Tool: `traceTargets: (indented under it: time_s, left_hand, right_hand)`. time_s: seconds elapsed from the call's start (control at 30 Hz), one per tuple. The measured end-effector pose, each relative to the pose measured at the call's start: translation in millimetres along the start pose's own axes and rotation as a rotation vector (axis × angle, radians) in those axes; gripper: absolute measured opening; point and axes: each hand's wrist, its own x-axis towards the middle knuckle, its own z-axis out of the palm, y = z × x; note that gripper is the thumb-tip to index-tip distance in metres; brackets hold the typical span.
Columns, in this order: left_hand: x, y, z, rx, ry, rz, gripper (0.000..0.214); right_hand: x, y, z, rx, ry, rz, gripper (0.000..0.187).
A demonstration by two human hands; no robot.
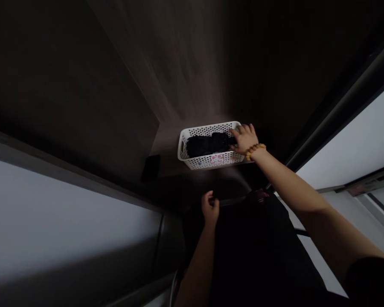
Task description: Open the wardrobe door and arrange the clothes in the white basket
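A white perforated plastic basket (201,163) with pink stickers on its front holds bundled black cloth items (202,146), whose exact kind I cannot make out in the dark. My right hand (245,138), a yellow bead bracelet on its wrist, is over the basket's right end. Its fingers are spread, some reaching inside beside the black cloth; I see nothing gripped in them. Lower down, in front of the basket, my left hand (210,207) hangs apart from it. The left fingers are loosely curled with a gap to the thumb.
Dark wood-look panels (179,64) surround the basket at the back and left. A flat black object (151,167) lies left of it. My dark-clothed legs (256,251) are close below. Pale surfaces (355,140) border the right side.
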Motion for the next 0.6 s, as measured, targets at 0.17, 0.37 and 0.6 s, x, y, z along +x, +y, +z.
traceTargets:
  time_s: [0.17,0.37,0.6]
  left_hand:
    - [-29.4,0.6,-0.7,-0.013,-0.244,-0.044,0.031]
    - [-21.7,2.7,-11.9,-0.108,-0.254,-0.153,0.026]
    - [-15.3,14.4,-18.1,-0.354,-0.230,-0.321,0.030]
  right_hand:
    - [35.6,-32.1,-21.4,-0.086,-0.370,0.013,0.050]
    - [6.6,-25.4,-35.0,-0.076,-0.191,0.056,0.053]
    - [-143.8,6.2,-49.5,0.474,0.206,-0.079,0.052]
